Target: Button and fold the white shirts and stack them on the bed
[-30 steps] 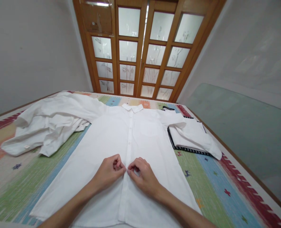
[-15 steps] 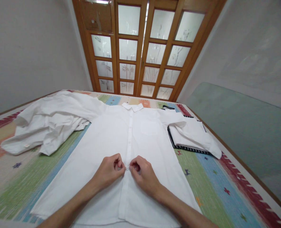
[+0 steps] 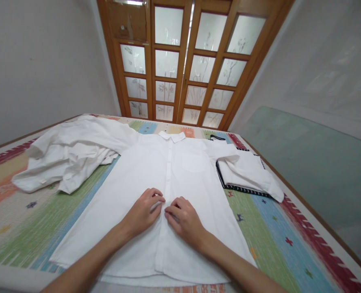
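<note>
A white button-up shirt (image 3: 144, 167) lies flat and front up, its collar (image 3: 172, 137) at the far end and its button placket running down the middle. My left hand (image 3: 144, 210) rests on the left side of the placket, fingers loosely bent and apart from the thumb. Across from it, my right hand (image 3: 185, 221) lies on the shirt with loosely curved fingers, the tips by the placket. Nothing shows between the fingers of either hand. The spot of placket between the fingertips is partly covered.
Crumpled white clothing (image 3: 73, 158) lies at the left, against the shirt's sleeve. On the right, a sleeve rests over folded black-and-white striped fabric (image 3: 247, 190). Beneath is a colourful patterned cover (image 3: 268, 240). Behind stand wooden doors with glass panes (image 3: 168, 63), with walls on both sides.
Both hands have loosened from a pinch at the placket. The left fingers have spread and moved slightly up the shirt. The view has shifted a little.
</note>
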The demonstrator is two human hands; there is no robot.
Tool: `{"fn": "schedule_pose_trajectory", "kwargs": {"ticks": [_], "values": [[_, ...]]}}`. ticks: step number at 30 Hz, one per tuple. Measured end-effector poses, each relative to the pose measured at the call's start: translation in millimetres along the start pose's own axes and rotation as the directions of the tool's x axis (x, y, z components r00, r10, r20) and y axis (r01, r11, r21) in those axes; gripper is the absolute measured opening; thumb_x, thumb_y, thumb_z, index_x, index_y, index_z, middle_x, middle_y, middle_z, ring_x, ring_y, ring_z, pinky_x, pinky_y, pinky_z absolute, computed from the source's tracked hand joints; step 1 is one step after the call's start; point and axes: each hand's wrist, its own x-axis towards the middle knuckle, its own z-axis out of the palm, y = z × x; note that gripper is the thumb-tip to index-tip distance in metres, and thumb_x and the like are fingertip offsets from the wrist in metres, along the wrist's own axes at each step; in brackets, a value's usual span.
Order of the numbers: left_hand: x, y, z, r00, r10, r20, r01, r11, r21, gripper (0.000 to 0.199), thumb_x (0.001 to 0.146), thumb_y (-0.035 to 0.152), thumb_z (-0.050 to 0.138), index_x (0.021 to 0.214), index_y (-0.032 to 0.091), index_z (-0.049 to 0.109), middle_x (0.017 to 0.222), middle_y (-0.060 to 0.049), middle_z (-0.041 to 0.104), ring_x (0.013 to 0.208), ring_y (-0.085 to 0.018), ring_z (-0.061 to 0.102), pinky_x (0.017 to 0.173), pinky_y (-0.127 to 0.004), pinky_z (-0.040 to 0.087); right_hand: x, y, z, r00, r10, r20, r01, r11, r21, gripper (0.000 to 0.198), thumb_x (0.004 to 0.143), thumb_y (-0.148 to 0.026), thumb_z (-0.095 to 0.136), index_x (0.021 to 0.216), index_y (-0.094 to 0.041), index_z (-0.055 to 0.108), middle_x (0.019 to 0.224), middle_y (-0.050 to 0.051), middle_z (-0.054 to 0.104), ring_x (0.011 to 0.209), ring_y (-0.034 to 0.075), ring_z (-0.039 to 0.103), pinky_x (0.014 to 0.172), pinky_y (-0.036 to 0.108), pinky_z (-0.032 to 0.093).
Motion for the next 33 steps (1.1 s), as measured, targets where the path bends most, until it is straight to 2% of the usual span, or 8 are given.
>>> {"fn": "schedule_pose_trajectory", "kwargs": {"ticks": [6, 9, 16, 20, 23, 26, 30, 33], "values": [[0, -4, 1, 0.99, 0.117, 0.074, -0.121, 0.991, 0.059, 0.031, 0.087, 0.01, 0.048, 0.108, 0.022, 0.068, 0.115, -0.007, 0.068, 0.106, -0.022, 0.057, 0.095, -0.04, 0.047, 6, 0, 2, 0.977, -0.203, 0.071, 0.215, 0.906, -0.364, 0.021, 0.092, -0.012, 0.047, 0.079, -0.017, 0.062, 0.077, 0.008, 0.059, 0.075, 0.022, 0.05, 0.066, 0.035, 0.038], [0, -5, 2, 0.977, 0.165, 0.134, -0.18, 0.977, 0.111, 0.037, 0.084, 0.006, 0.049, 0.112, 0.023, 0.066, 0.119, -0.006, 0.068, 0.106, -0.023, 0.057, 0.092, -0.042, 0.048, 7, 0, -2, 0.956, -0.272, 0.106, 0.29, 0.851, -0.438, 0.023, 0.091, -0.008, 0.046, 0.075, -0.018, 0.06, 0.075, 0.008, 0.058, 0.073, 0.021, 0.05, 0.065, 0.035, 0.036], [-3, -12, 1, 0.949, 0.224, 0.223, -0.277, 0.93, 0.241, 0.026, 0.088, 0.014, 0.052, 0.106, 0.024, 0.068, 0.125, -0.006, 0.065, 0.111, -0.024, 0.057, 0.092, -0.044, 0.047, -4, -2, -8, 0.941, -0.305, 0.15, 0.339, 0.869, -0.36, 0.021, 0.092, -0.01, 0.044, 0.078, -0.018, 0.058, 0.078, 0.006, 0.06, 0.073, 0.019, 0.052, 0.065, 0.032, 0.041], [-3, -16, -2, 0.929, 0.246, 0.276, -0.318, 0.912, 0.258, 0.026, 0.086, 0.013, 0.053, 0.104, 0.023, 0.069, 0.128, -0.007, 0.064, 0.116, -0.025, 0.055, 0.097, -0.045, 0.045, -17, -20, -11, 0.925, -0.305, 0.227, 0.349, 0.919, -0.184, 0.018, 0.092, -0.025, 0.048, 0.099, -0.015, 0.062, 0.104, 0.012, 0.065, 0.1, 0.023, 0.057, 0.086, 0.038, 0.047], [0, -16, -5, 0.919, 0.261, 0.295, -0.341, 0.903, 0.263, 0.025, 0.087, 0.014, 0.05, 0.102, 0.022, 0.068, 0.128, -0.008, 0.063, 0.116, -0.024, 0.056, 0.098, -0.043, 0.046, -30, -35, -17, 0.892, -0.326, 0.313, 0.375, 0.921, -0.108, 0.04, 0.095, -0.033, 0.047, 0.127, -0.01, 0.054, 0.133, 0.015, 0.057, 0.129, 0.027, 0.045, 0.109, 0.04, 0.037], [6, -16, -8, 0.926, 0.243, 0.289, -0.33, 0.894, 0.304, 0.028, 0.092, 0.018, 0.044, 0.111, 0.019, 0.064, 0.134, -0.011, 0.058, 0.117, -0.023, 0.056, 0.098, -0.041, 0.046, -42, -44, -24, 0.843, -0.347, 0.41, 0.412, 0.908, -0.079, 0.05, 0.098, -0.036, 0.041, 0.143, -0.014, 0.042, 0.15, 0.012, 0.041, 0.143, 0.027, 0.028, 0.116, 0.043, 0.028], [25, -25, -8, 0.932, 0.194, 0.306, -0.3, 0.886, 0.354, 0.04, 0.098, 0.035, 0.036, 0.129, 0.016, 0.052, 0.143, -0.014, 0.05, 0.128, -0.025, 0.049, 0.105, -0.043, 0.04, -51, -43, -21, 0.778, -0.44, 0.448, 0.525, 0.847, -0.082, 0.057, 0.1, -0.044, 0.038, 0.147, -0.013, 0.036, 0.154, 0.009, 0.035, 0.146, 0.027, 0.02, 0.118, 0.044, 0.026], [50, -37, -4, 0.942, 0.143, 0.304, -0.257, 0.889, 0.379, 0.053, 0.099, 0.047, 0.029, 0.138, 0.014, 0.045, 0.149, -0.016, 0.043, 0.139, -0.027, 0.039, 0.111, -0.043, 0.034, -57, -39, -10, 0.752, -0.497, 0.433, 0.604, 0.783, -0.148, 0.051, 0.101, -0.036, 0.041, 0.143, -0.008, 0.04, 0.154, 0.01, 0.034, 0.146, 0.026, 0.021, 0.118, 0.041, 0.026]]}}
